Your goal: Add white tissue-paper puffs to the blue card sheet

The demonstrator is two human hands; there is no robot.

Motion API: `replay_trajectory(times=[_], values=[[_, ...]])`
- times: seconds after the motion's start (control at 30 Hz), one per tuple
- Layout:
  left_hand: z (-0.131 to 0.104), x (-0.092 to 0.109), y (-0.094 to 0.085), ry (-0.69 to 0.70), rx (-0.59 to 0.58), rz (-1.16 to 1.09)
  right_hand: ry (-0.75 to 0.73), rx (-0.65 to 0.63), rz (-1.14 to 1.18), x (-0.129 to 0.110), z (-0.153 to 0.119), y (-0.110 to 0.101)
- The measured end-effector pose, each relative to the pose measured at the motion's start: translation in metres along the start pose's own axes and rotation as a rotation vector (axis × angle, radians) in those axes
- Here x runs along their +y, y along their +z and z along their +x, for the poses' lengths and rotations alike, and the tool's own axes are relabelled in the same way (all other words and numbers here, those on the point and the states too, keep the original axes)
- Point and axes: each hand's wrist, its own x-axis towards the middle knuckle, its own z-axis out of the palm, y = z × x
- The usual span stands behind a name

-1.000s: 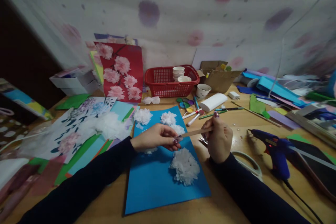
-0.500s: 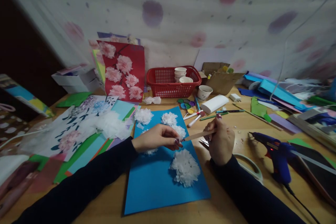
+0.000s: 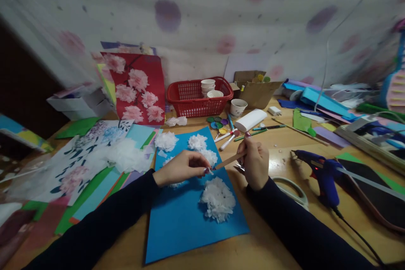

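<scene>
My left hand [image 3: 185, 168] is closed in a pinch over the blue sheet [image 3: 186, 228], with a small scrap of white tissue paper [image 3: 211, 171] at its fingertips. My right hand [image 3: 255, 163] grips a flat wooden craft stick [image 3: 229, 160], whose dark tip points at the scrap and seems to meet it. White tissue paper flowers lie on the sheet: a large flower [image 3: 218, 199] near its right edge, and smaller ones, such as this flower [image 3: 166, 141], toward the back. My left hand partly hides some of them.
A blue glue gun [image 3: 325, 177] with a lit red light lies at the right beside a roll of tape [image 3: 292, 192]. Behind stand a red basket [image 3: 199, 100], a paper cup [image 3: 238, 107] and a red flower picture [image 3: 139, 88]. Crumpled white tissue [image 3: 128, 154] covers papers at left.
The view has turned slightly right, so the scene sits further left. The stick's tip and the left fingertips stay close together, and the white scrap shows more clearly now.
</scene>
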Motion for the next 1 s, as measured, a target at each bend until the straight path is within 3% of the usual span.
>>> replay_trajectory(times=[0.17, 0.37, 0.57, 0.77, 1.0], values=[[0.001, -0.002, 0.005, -0.025, 0.011, -0.072, -0.005, -0.049, 0.026, 0.001, 0.000, 0.000], [0.000, 0.001, 0.005, -0.066, -0.005, -0.236, -0.024, -0.011, 0.017, 0.001, -0.001, 0.001], [0.000, 0.002, 0.003, -0.077, 0.036, -0.165, -0.063, 0.006, -0.019, -0.001, -0.001, 0.000], [-0.003, 0.002, 0.001, 0.012, 0.154, 0.199, -0.156, 0.054, -0.063, 0.001, 0.001, -0.002], [-0.002, 0.003, -0.001, 0.127, 0.138, 0.598, -0.249, 0.007, -0.205, 0.010, -0.004, -0.006]])
